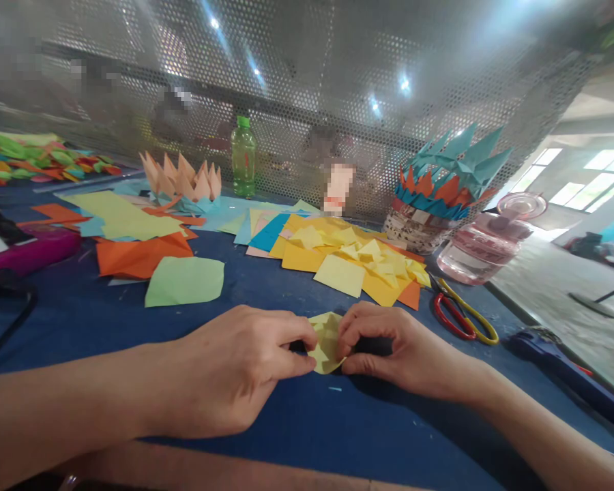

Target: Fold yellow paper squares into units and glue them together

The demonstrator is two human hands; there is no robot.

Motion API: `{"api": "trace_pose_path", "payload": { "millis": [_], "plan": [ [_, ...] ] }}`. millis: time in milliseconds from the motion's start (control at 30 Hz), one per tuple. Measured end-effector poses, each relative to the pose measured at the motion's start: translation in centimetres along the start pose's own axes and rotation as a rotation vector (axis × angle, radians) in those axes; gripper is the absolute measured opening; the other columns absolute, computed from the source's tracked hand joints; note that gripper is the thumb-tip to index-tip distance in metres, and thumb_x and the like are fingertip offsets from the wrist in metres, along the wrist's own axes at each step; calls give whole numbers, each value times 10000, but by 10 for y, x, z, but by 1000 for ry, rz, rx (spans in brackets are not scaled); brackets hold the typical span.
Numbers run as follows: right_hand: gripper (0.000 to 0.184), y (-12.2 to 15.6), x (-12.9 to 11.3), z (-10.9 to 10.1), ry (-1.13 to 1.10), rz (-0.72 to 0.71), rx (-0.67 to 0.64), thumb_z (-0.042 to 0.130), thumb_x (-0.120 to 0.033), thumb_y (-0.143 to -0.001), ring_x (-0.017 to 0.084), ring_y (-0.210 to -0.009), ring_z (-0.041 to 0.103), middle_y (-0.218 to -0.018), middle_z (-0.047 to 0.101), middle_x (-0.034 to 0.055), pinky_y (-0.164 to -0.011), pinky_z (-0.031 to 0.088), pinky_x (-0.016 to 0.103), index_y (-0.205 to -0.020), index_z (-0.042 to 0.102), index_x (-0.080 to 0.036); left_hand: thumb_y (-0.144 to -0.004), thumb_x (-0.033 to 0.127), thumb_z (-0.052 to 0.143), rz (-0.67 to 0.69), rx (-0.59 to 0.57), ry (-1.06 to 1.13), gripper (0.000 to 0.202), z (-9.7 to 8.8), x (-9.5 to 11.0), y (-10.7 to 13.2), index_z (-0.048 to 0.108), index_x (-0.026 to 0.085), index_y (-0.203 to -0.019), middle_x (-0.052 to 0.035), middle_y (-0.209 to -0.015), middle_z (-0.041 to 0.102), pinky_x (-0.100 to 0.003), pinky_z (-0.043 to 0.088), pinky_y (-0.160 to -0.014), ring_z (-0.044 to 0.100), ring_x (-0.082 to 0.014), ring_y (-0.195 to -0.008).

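Observation:
A small pale yellow piece of paper (326, 344), partly folded, lies between my hands at the front of the blue table. My left hand (253, 365) pinches its left edge between thumb and fingers. On the opposite edge, the fingers and thumb of my right hand (383, 341) close on the paper too. Just beyond it sits a flat pale yellow sheet (340, 275), beside a heap of folded yellow paper pieces (371, 252). A light green sheet (185, 281) rests past my left hand.
Red-and-yellow-handled scissors (460, 317) and a dark blue tool (567, 372) lie to the right. Behind them stand a pink-tinted bottle (484, 245) and folded-paper work in teal and orange (434, 184). A peach paper piece (181, 181) and green bottle (243, 157) stand before a perforated metal screen (286, 88).

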State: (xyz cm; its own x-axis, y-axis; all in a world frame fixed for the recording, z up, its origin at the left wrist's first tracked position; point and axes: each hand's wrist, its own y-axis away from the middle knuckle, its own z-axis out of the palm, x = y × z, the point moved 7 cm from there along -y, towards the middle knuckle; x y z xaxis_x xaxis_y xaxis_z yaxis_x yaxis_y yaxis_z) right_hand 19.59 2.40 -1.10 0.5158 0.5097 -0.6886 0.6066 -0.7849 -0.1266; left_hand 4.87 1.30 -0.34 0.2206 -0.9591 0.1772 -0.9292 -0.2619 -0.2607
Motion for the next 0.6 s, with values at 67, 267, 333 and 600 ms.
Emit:
{"api": "trace_pose_path", "payload": {
  "millis": [67,267,333,600],
  "plan": [
    [118,-2,4,0,-23,46,22,693,-270,-878,139,-847,617,-883,668,15,-805,481,271,-793,673,-191,-804,19,436,15,1,-24,418,-1,2,0,682,200,-1089,-41,-1148,655,-287,510,-737,643,-187,-941],
    [152,-3,12,1,42,234,165,690,-277,-856,125,-717,563,-780,612,-9,-658,435,249,-744,637,-189,-793,27,451,41,6,-61,413,-3,5,-1,671,192,-1101,-39,-1134,667,-289,505,-710,650,-186,-911],
    [147,-3,11,2,66,261,190,696,-262,-837,123,-693,548,-760,603,-14,-635,422,248,-731,626,-188,-809,38,448,43,7,-72,396,-3,5,-1,674,190,-1097,-42,-1135,669,-294,507,-708,654,-190,-913],
    [152,-3,11,5,103,273,237,694,-238,-822,136,-710,562,-763,614,-12,-657,430,269,-708,605,-194,-797,39,461,31,-11,-84,391,-2,5,-2,680,186,-1085,-51,-1113,672,-293,523,-715,662,-194,-906]
  ]
}}
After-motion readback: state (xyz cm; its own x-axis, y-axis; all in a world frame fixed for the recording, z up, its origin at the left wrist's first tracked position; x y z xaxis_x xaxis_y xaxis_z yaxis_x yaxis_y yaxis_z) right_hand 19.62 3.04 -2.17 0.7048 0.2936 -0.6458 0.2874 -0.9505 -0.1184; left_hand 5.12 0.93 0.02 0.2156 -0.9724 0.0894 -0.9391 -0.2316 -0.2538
